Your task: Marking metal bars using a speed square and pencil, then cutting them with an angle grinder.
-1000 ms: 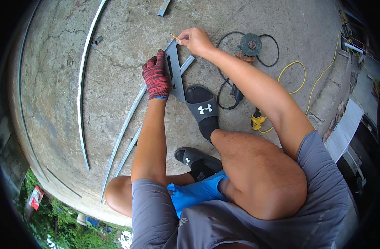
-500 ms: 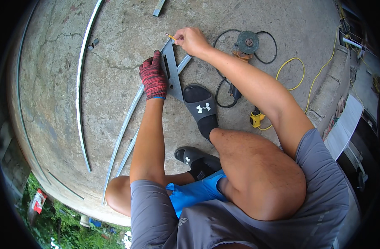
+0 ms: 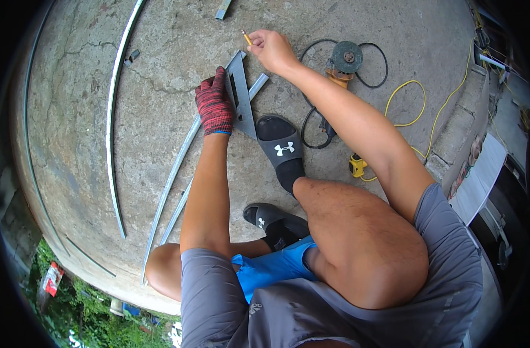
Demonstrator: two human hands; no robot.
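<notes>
While the red-and-black knit-gloved left hand [image 3: 214,104], grip hidden, rests on a gray triangular metal square [image 3: 246,100] over silver metal tubing [image 3: 257,86], a yellow pencil [image 3: 247,37] pinched in the bare right hand [image 3: 270,50] lifts off the square's tip. Marking there appears paused.

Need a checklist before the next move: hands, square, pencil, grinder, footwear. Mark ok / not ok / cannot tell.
1. Left hand on the metal square: ok, gloved and against its left side.
2. Square flush with the metal bar: cannot tell, the glove hides much of the contact.
3. Pencil gripped: ok, in the right hand, beyond the square's upper end.
4. Right hand gloved: not ok, bare.
5. Grinder unplugged: cannot tell, the forearm hides part of the area near its cord.
6. Closed shoes: not ok, slide sandals over dark socks.
</notes>
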